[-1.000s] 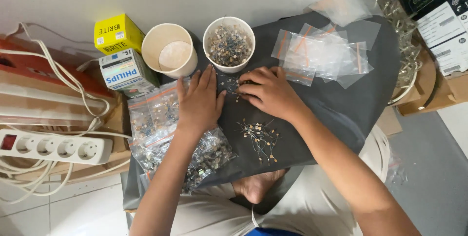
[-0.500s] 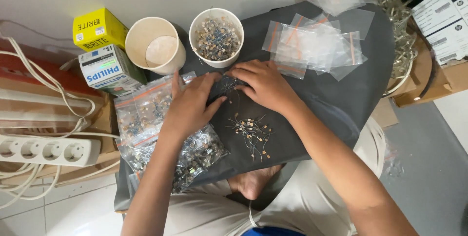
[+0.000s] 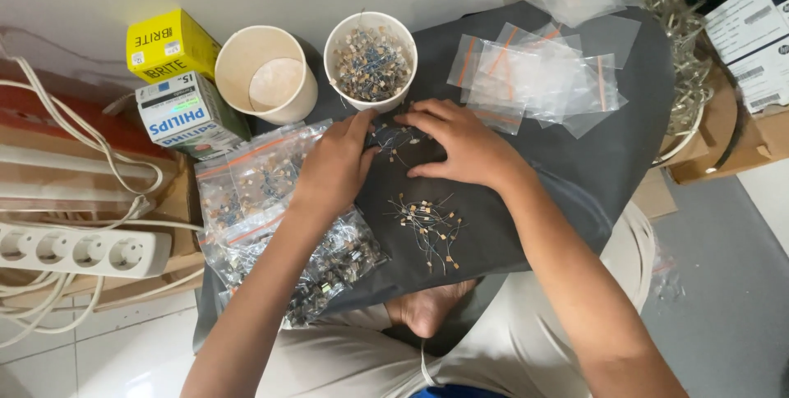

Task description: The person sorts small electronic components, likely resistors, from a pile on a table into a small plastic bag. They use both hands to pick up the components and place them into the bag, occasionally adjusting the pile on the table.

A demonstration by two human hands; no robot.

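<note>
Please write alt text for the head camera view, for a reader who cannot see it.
A seated person's left hand and right hand rest over small wire-legged components on a dark cloth. A second pile of components lies nearer the person; a component-filled paper cup, an empty cup and clear zip bags lie beyond.

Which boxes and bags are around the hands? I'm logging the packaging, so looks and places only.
Yellow box: small carton, top left, beside the empty cup.
White box: blue and green print, below the yellow one.
Filled zip bags: clear, red-striped, under the left hand.
Empty zip bags: clear, above the right hand.
Cardboard cartons: top right corner.
</note>
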